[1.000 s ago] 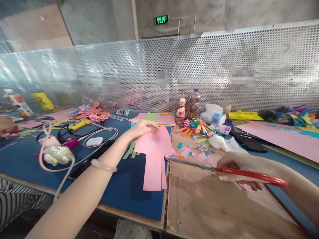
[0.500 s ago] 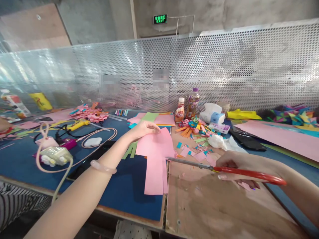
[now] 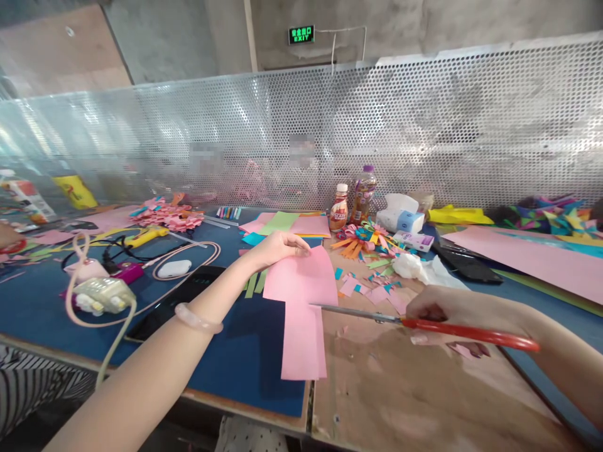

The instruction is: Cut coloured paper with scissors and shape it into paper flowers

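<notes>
My left hand (image 3: 281, 248) pinches the top edge of a pink paper sheet (image 3: 301, 282), which hangs over the blue table mat. The sheet is wide at the top and narrow below, with a second layer showing behind its right edge. In my right hand (image 3: 443, 314) are red-handled scissors (image 3: 471, 333), pointing left. Their blades look closed or almost closed, and the tips lie against the sheet's right side where it narrows. Green paper strips (image 3: 255, 284) show behind the sheet, partly covered by it and my left arm.
Paper scraps (image 3: 362, 285) and a colourful paper-strip bundle (image 3: 365, 238) lie beyond the scissors, near two bottles (image 3: 338, 208) and a tissue pack (image 3: 400, 215). A hot-glue gun (image 3: 147, 236), a cable (image 3: 217, 251) and a dark tablet (image 3: 174, 304) are left. Someone's arm (image 3: 12, 242) shows at far left.
The pink sheet and my left hand have shifted slightly right and down. The scissor tips now overlap the sheet's right side, and its back layer stands further out.
</notes>
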Demonstrator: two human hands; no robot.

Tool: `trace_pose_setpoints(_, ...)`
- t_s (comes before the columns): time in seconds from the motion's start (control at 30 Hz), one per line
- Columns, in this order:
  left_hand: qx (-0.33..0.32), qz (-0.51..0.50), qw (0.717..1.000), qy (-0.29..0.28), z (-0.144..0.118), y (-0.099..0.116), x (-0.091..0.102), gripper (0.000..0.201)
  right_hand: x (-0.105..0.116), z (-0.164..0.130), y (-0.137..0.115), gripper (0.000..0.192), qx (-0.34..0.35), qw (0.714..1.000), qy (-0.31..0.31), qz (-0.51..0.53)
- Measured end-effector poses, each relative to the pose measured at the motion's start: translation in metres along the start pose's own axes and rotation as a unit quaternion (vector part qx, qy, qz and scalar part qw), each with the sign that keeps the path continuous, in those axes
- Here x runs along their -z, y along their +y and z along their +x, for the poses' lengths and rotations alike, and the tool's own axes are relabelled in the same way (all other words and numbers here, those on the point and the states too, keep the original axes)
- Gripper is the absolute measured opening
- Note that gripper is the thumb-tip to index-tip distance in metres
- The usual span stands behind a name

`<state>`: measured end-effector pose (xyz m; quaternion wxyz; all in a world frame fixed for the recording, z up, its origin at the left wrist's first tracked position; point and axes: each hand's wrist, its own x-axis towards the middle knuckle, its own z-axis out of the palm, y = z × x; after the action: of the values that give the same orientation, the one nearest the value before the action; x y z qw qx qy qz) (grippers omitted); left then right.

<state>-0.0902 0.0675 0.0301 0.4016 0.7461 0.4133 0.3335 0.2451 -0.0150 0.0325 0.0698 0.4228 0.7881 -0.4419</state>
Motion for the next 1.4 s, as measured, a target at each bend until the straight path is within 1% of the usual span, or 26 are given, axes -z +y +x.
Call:
trace_pose_setpoints(0.27, -0.014, 0.007, 1.0, -0.008, 0.0, 0.002, -0.004, 0.011, -0.001, -0.001, -0.002, 0.041, -0.013, 1.0, -0.005, 0.005)
trace_pose_setpoints(0.4, -0.003, 0.012, 1.0, -0.001, 0.0, 0.004, -0.007, 0.008, -0.001, 0.001, 0.0, 0.04, -0.027, 1.0, -0.009, 0.013)
trace_pose_setpoints(0.73, 0.002, -0.006, 1.0, 0.002, 0.0, 0.008, -0.009, 0.008, -0.001, -0.001, -0.002, 0.041, -0.01, 1.0, -0.003, 0.005)
trace_pose_setpoints(0.9, 0.001, -0.01, 1.0, 0.006, 0.0, 0.007, -0.009, 0.01, -0.001, 0.0, -0.004, 0.04, -0.02, 1.0, -0.008, 0.004)
trace_pose_setpoints(1.1, -0.005, 0.005, 1.0, 0.008, -0.001, 0.01, -0.008, 0.009, -0.001, -0.001, -0.007, 0.04, -0.015, 1.0, -0.001, -0.005)
trace_pose_setpoints(1.4, -0.002, 0.007, 1.0, 0.014, -0.002, 0.014, -0.009, 0.008, 0.0, 0.0, -0.003, 0.043, -0.024, 1.0, 0.004, -0.013)
